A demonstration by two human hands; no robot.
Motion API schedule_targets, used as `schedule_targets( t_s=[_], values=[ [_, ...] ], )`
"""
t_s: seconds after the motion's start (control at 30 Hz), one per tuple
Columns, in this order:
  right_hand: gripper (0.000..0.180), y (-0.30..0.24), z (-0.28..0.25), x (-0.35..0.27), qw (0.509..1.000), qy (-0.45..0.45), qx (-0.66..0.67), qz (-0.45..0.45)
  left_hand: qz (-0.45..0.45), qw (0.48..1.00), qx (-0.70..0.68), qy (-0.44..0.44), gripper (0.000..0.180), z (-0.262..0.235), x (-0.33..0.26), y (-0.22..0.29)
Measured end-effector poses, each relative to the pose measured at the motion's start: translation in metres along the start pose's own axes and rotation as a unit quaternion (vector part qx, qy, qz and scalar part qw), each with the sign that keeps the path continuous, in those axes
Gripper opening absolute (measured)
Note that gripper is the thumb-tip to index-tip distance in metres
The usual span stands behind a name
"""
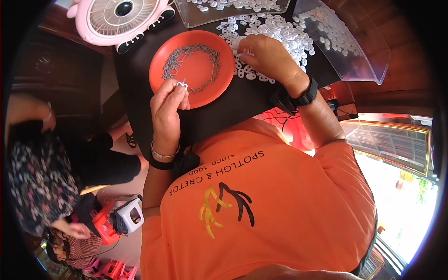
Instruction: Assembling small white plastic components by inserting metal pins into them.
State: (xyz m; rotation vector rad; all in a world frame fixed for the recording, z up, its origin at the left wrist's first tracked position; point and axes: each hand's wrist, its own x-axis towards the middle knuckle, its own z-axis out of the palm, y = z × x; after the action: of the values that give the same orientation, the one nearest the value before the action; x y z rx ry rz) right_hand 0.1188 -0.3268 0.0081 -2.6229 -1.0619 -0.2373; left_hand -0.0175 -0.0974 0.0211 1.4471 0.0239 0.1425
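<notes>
Left hand [168, 103] pinches — right hand [271, 57] curls, pointing left.

Round plate [196, 70] (grey pins [171, 63] inside).

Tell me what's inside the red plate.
Small grey pins in a rough ring. The left hand, pinching a white piece, covers part of the red plate; anything beneath is hidden.

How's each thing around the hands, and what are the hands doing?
Fan: unclear whether on
Grey pins: loose, in a rough ring
Red plate: holding the pins
Loose pieces: scattered
Clear boxes: holding similar pieces
Left hand: pinching a white piece
Right hand: over loose pieces, grip unclear
</notes>
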Motion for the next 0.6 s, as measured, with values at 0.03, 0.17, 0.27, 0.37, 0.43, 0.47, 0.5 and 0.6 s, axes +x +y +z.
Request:
schedule_targets(
  t_s=[0.03,0.17,0.27,0.37,0.43,0.47,0.5,0.6],
  values=[
    [0.018,-0.002,-0.004,0.002,0.996,-0.004,0.081,0.037,-0.001,1.0,0.007,-0.005,0.018,0.0,0.0,0.0],
    [0.019,-0.007,-0.004,0.005,0.901,0.005,0.426,0.082,-0.013,1.0,0.001,-0.02,0.017,0.004,0.002,0.0],
    [0.019,-0.028,-0.008,0.006,0.781,-0.003,0.618,0.091,0.004,0.998,-0.004,-0.061,0.019,0.011,0.004,0.001],
    [0.019,-0.05,-0.009,0.007,0.729,-0.032,0.678,0.092,0.019,0.994,-0.01,-0.104,0.021,0.013,0.006,-0.001],
    [0.017,-0.066,-0.008,0.007,0.731,-0.024,0.678,0.081,0.027,0.995,-0.033,-0.094,0.021,0.018,0.006,-0.001],
    [0.017,-0.072,-0.005,0.007,0.726,-0.027,0.684,0.07,0.037,0.994,-0.059,-0.087,0.021,0.018,0.006,-0.002],
    [0.01,-0.078,-0.003,0.007,0.706,-0.024,0.704,0.068,0.039,0.994,-0.07,-0.076,0.022,0.015,0.006,-0.005],
    [0.003,-0.084,-0.002,0.007,0.715,-0.032,0.697,0.047,0.057,0.993,-0.091,-0.044,0.022,0.009,0.003,-0.005]
  ],
)
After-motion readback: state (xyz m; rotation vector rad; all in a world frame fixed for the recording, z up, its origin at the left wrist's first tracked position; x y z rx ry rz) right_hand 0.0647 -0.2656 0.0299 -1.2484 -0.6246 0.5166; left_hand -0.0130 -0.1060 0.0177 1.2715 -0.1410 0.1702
